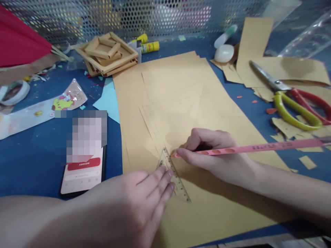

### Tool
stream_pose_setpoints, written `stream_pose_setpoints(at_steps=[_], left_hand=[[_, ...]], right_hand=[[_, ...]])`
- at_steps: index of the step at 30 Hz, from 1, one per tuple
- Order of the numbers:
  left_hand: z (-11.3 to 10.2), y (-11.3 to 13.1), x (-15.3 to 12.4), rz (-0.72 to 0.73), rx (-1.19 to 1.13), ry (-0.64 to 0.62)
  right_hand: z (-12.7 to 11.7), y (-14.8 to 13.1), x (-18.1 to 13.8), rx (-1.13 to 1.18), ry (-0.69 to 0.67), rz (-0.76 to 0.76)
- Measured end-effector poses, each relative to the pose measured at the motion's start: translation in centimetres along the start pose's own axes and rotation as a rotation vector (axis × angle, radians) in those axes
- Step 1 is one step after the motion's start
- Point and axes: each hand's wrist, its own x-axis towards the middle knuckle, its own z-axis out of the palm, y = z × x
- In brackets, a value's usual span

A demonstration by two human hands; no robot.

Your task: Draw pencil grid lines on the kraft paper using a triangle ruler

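Two hands, ruler (178, 182) edge
Left hand (139, 203) flat on ruler; right hand (214, 151) grips pencil (258, 147) at its edge; bare paper (181, 89) beyond.

L hand (134, 203) bare | R hand (214, 151) bare | 2 forearms uncovered to frame edge

The pencil (248, 148) is pink with a row of darker orange-pink ovals along its side. The ruler (176, 179) is clear plastic with fine dark markings. Under it the paper (181, 89) is plain tan-brown, on a deep blue table (31, 165) speckled with coloured scraps. The scissors (297, 103) have silver blades, one red handle and one yellow-green. The glue stick (150, 46) is yellow, the folded fan (18, 41) red, the card (110, 101) pale blue, the frames (108, 53) tan, the mesh wall (103, 13) silver with round holes
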Motion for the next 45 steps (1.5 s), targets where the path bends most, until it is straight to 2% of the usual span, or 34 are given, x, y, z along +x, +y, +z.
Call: stream_pose_setpoints(at_steps=[20,24,29,33,37,45], left_hand=[[0.1,-0.2,0.1,0.025,0.025,-0.018],[0.1,-0.2,0.2,0.027,0.035,-0.005],[0.2,-0.1,0.1,0.03,0.022,-0.008],[0.4,0.0,0.1,0.034,0.003,-0.007],[0.4,-0.1,0.1,0.041,0.012,-0.002],[0.4,-0.1,0.1,0.034,0.001,0.007]], right_hand=[[-0.1,0.2,0.0,0.049,-0.031,0.004],[-0.4,0.4,0.1,0.091,-0.119,-0.034],[-1.0,0.9,0.2,0.212,-0.333,-0.082],[-1.3,1.1,0.1,0.26,-0.467,-0.054],[-1.3,1.0,0.1,0.291,-0.526,-0.029],[-1.2,0.8,0.0,0.308,-0.561,-0.008]])
